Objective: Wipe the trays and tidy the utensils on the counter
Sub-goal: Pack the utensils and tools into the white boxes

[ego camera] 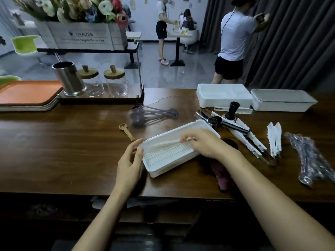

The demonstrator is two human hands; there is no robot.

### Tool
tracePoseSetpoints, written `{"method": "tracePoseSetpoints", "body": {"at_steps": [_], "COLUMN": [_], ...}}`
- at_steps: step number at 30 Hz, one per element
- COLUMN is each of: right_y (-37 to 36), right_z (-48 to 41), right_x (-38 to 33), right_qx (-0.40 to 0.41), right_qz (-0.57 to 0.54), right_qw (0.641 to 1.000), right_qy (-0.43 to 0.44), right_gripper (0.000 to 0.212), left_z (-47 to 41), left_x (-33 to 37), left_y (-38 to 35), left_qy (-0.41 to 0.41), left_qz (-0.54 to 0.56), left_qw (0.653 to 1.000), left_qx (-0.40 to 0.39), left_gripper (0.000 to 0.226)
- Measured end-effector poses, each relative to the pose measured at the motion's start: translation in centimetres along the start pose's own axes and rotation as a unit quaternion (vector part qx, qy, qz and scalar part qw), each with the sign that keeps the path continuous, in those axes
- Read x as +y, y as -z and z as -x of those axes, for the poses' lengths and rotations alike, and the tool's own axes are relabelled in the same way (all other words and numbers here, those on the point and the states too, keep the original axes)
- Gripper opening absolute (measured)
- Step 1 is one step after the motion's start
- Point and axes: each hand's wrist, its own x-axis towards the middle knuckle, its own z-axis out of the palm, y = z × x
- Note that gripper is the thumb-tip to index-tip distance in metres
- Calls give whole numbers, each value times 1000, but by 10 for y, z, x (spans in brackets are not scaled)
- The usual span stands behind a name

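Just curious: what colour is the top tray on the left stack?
The top tray is orange, seen in the head view.

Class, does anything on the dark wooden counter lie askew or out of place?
Yes. The white perforated plastic tray sits diagonal to the counter edge; right of it, black, metal and white utensils lie crossed.
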Motion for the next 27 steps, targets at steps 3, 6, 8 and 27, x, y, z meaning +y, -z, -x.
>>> {"method": "tracePoseSetpoints", "body": {"at_steps": [3,6,8,27], "right_y": [5,13,25,48], "right_z": [32,63,81,74], "right_x": [13,40,68,182], "right_qx": [104,215,296,192], "right_qz": [-52,-97,-106,55], "right_qw": [993,970,943,926], "right_qy": [-20,-58,-105,-320], "right_gripper": [37,35,33,123], "left_z": [0,0,0,9], "left_x": [-4,-7,-6,4], "left_y": [0,-1,-3,-19], "left_qy": [-6,-10,-21,0], "left_qz": [-9,-30,-41,-54], "left_qw": [1000,999,999,995], "left_qx": [-6,-7,-2,80], "left_gripper": [35,52,54,40]}}
